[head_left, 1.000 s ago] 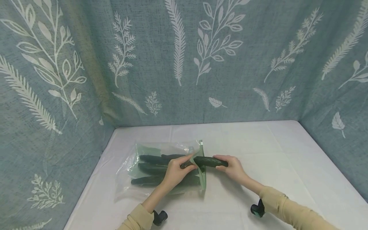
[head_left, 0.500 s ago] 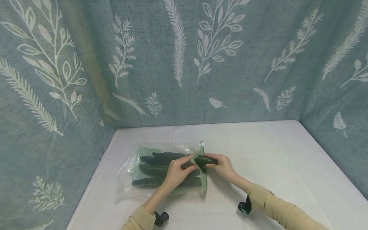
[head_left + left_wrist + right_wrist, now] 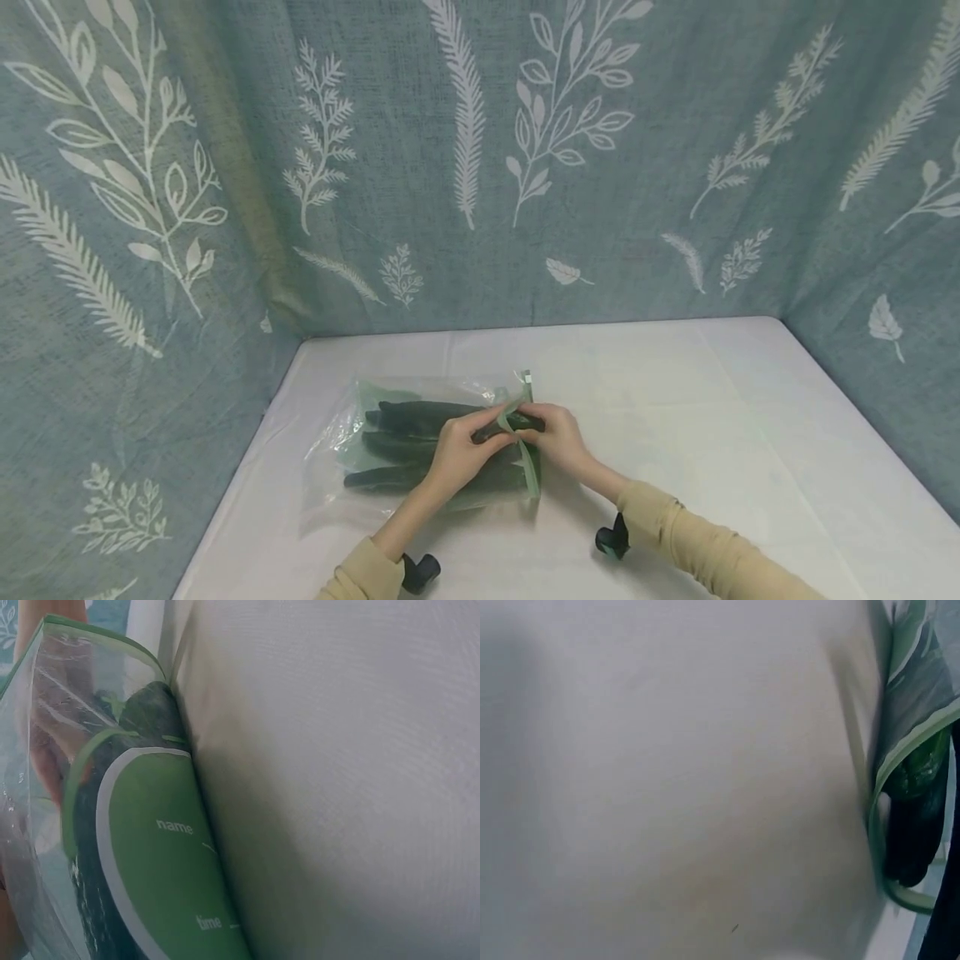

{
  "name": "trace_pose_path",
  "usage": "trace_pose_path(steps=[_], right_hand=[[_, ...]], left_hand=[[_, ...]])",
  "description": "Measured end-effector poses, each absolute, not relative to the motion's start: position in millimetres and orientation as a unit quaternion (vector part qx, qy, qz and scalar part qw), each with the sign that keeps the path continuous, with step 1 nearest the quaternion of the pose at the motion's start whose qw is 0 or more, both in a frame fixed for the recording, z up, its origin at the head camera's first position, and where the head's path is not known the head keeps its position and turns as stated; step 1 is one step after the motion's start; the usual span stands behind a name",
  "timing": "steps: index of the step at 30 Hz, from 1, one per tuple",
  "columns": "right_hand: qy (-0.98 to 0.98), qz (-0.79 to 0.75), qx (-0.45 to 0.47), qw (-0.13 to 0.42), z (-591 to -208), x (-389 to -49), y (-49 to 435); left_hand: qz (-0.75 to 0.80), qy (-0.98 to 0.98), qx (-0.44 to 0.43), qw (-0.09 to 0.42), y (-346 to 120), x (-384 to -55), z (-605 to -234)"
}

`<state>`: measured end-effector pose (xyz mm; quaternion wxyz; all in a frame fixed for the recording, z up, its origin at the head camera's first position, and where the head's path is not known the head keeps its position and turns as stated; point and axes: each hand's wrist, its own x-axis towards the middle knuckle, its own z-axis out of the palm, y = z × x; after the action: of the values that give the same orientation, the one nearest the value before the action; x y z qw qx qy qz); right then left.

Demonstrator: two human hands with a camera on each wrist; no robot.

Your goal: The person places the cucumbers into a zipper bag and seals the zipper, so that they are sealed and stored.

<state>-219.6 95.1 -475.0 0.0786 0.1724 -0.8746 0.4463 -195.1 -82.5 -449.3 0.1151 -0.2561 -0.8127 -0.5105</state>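
Note:
A clear zip bag [image 3: 326,471] with green parts lies on the table, its green-edged mouth facing right. Inside are several long dark cucumbers [image 3: 386,477]. My left hand [image 3: 459,450] pinches the upper layer of the bag's mouth between thumb and fingers, lifting it. My right hand [image 3: 558,437] holds the end of a cucumber [image 3: 531,422], most of which is inside the bag. The left wrist view shows a green label [image 3: 172,847] reading "name" and "time". In the right wrist view, cucumber ends [image 3: 915,840] show within the gaping mouth.
A white cloth covers the table [image 3: 675,400]. Blue-green curtains [image 3: 480,275] with white leaf prints stand behind and at both sides. A small black wrist camera [image 3: 422,573] sits below the left sleeve, another [image 3: 613,537] below the right.
My right hand has moved left, sliding the cucumber farther into the bag; less of it sticks out at the mouth. My left hand stays in place on the bag's edge.

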Motion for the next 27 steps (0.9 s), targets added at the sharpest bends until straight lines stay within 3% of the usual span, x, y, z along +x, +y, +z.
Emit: trace_pose_path(steps=[9, 16, 27], right_hand=[[-0.879, 0.442, 0.148, 0.100, -473, -225, 76], [-0.866, 0.466, 0.156, 0.097, -474, -229, 67], [-0.853, 0.488, 0.159, 0.095, -474, -240, 57]], left_hand=[[-0.510, -0.815, -0.251, 0.113, -80, -186, -432], [-0.511, -0.813, -0.253, 0.115, -81, -196, -453], [-0.507, -0.808, -0.277, 0.121, -83, -202, -452]])
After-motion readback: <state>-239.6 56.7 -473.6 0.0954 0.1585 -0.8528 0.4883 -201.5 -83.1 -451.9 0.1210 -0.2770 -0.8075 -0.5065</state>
